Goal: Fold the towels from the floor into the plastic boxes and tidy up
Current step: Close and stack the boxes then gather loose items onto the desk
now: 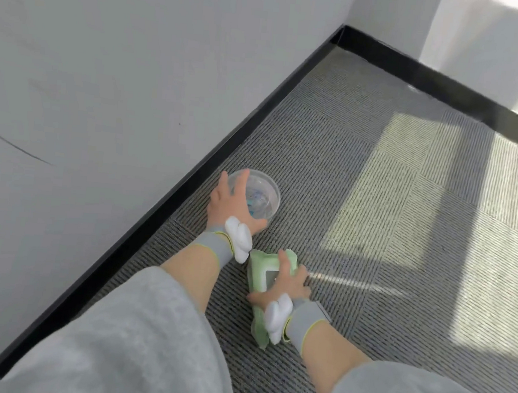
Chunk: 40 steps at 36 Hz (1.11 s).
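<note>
Pale green towel (259,270), folded into a thick pad, lies on the floor just on the near side of the plastic box (264,196), not touching it. A small grey square patch shows on its upper face. Its near end runs under the wrist, so its full outline cannot be told.

Plastic box: clear, round, standing upright on the carpet (375,212). Something bluish and blurred shows through it; I cannot tell what.

Left hand (227,201): clamped on the box from above. The fingers spread over its left rim and the thumb hooks round its near side.

Right hand (289,282): on the towel, near side of the box. The thumb lies along the towel's left edge, the forefinger reaches to its far end and the other fingers curl over its right edge, so it grips the pad across its width.

The hands are apart, each on its own thing.

Both wrists carry a grey wristband (215,247) with a white lumpy piece on top. Loose grey sleeves (129,341) are pushed up the forearms.

A black skirting board (190,174) runs just left of the box, with a white wall (105,73) above it. The carpet is grey ribbed tile. A sunlit patch (374,187) lies on it to the right of the box, well apart.
</note>
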{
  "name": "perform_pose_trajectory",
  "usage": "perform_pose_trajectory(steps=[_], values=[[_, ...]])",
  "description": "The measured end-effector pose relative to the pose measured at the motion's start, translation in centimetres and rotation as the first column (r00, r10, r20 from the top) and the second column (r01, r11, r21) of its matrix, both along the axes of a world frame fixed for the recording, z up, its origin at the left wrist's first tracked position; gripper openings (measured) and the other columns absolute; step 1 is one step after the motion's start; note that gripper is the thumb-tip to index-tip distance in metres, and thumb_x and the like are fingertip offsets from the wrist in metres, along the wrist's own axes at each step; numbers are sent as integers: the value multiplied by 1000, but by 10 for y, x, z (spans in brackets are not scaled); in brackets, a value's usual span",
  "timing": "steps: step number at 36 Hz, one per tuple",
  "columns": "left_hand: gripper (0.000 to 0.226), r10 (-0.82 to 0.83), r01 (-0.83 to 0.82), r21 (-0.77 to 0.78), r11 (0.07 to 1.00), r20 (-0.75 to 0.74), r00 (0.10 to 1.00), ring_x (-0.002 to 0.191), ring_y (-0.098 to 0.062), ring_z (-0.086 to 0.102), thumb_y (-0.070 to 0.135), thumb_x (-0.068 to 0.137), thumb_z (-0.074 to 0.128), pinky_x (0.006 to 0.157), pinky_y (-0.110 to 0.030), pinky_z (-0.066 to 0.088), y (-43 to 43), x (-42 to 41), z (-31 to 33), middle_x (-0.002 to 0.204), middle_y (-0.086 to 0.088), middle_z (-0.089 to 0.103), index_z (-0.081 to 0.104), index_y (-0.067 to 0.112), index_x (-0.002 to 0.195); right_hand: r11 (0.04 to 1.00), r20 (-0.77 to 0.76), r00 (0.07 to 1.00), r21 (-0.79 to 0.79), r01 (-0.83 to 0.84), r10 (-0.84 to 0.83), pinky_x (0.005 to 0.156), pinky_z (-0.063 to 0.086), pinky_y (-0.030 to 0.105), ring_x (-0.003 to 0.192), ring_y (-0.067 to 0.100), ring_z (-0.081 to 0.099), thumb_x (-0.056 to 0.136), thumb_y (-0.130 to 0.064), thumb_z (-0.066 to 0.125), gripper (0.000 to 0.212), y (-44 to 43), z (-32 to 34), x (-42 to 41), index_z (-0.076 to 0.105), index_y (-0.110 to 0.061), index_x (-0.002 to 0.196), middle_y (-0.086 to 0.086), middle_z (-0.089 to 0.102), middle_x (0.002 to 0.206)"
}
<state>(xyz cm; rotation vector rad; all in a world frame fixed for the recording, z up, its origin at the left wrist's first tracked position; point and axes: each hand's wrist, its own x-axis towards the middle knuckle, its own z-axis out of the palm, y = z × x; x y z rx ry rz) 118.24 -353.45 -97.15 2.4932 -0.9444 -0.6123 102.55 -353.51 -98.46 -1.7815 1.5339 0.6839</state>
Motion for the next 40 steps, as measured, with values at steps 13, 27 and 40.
perform_pose_trajectory(steps=[13,27,40], values=[[105,2,-5,107,994,30,1000,126,-37,31,63,57,75,98,-43,39,-11,-9,-3,149,-7,8,19,32,140,992,-28,993,-45,116,-117,107,33,53,132,38,27,78,-41,72,102,-26,28,-27,-4,-47,146,12,12,148],[109,-102,98,261,960,2,995,122,-34,28,56,52,79,92,-41,39,-8,-23,2,130,-15,23,14,39,137,988,22,992,-86,128,-127,93,39,52,123,44,31,56,-56,73,114,-27,-7,-35,-12,-61,131,8,14,137],[105,-96,117,171,978,-124,988,123,-31,24,51,50,81,91,-39,39,22,-19,6,129,-11,24,20,40,135,954,55,958,-94,285,-281,93,41,49,117,45,40,53,-55,76,113,-32,-8,-36,-3,-57,134,12,23,131]])
